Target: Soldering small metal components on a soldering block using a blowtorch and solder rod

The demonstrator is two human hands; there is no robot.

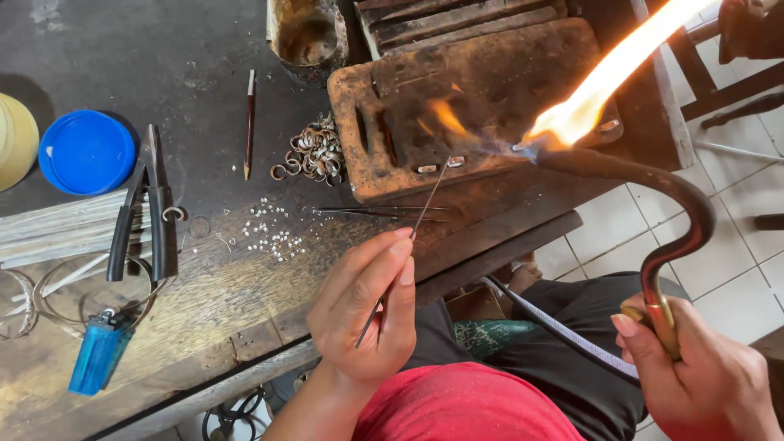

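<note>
Left hand [367, 314] closed in a pinch grip around a thin metal rod [408, 237], thumb and forefinger pressed together near the rod's middle. Rod slanted up and away, tip reaching the near edge of the charred soldering block [465, 98], touching or just short of a small pale piece [456, 162] lying there; contact too fine to tell. Right hand [702, 380] wrapped tight around the brass base of a curved torch [678, 229], fingers fully closed on it. Torch neck hooked up and over toward the block's right side, nozzle just beside the block's near right corner. Long yellow flame [621, 65] blown up and to the right, away from the block, with a smaller tongue of fire [447, 117] licking over the block's middle.

In front of the block, on the worn wooden table [204, 302], lay fine tweezers [380, 212], right beneath the rod's path. Left of the block: a heap of small metal rings [314, 153], a scatter of tiny pale beads [269, 233], a slim pencil-like stick [249, 122]. Farther left of the block: black-handled pliers [143, 216], a blue round lid [86, 153], a blue lighter [98, 351] near the table's front edge. Behind the block, a rusty tin [306, 37].

Left wrist bent, palm turned inward. Right forearm low, beside the lap, well apart from the block.
</note>
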